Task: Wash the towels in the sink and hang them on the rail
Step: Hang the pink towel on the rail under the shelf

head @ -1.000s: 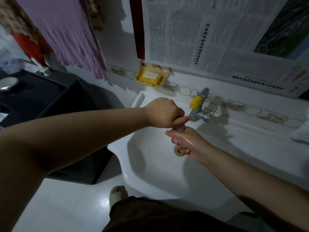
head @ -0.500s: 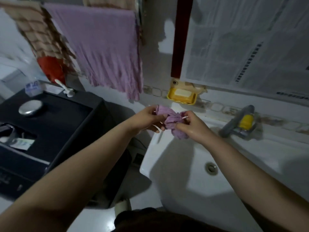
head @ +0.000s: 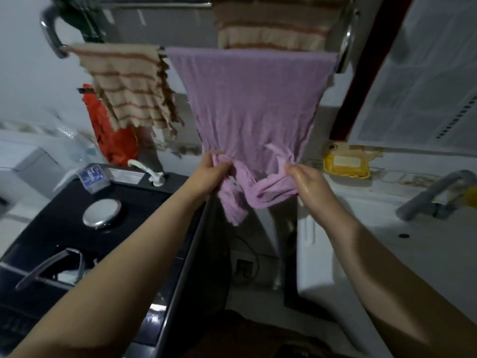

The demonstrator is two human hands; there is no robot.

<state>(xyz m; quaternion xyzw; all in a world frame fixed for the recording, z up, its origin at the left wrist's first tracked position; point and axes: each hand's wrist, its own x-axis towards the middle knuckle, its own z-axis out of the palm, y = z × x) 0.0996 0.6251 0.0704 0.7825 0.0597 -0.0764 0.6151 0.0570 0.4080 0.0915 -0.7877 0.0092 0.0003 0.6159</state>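
Observation:
I hold a small wet purple towel (head: 254, 188) stretched between both hands, in front of the gap between the washer and the sink. My left hand (head: 210, 174) grips its left end and my right hand (head: 308, 182) grips its right end. Behind it a large purple towel (head: 247, 99) hangs from the chrome rail (head: 55, 45). A beige striped towel (head: 129, 83) hangs on the same rail to the left, and another beige striped towel (head: 271, 24) hangs higher up. The white sink (head: 374, 244) is at the right with its grey tap (head: 428, 197).
A black-topped washing machine (head: 64, 223) stands at the left with a round metal lid (head: 102, 213) and a small packet (head: 94, 178) on it. A yellow soap dish (head: 344, 165) hangs on the wall. Newspaper (head: 418, 94) covers the wall at the right. An orange bag (head: 111, 135) hangs behind the towels.
My view has swung up and left from the sink to the rail. Both hands lifted the small purple towel from under the tap and pulled it apart in front of the hanging towel.

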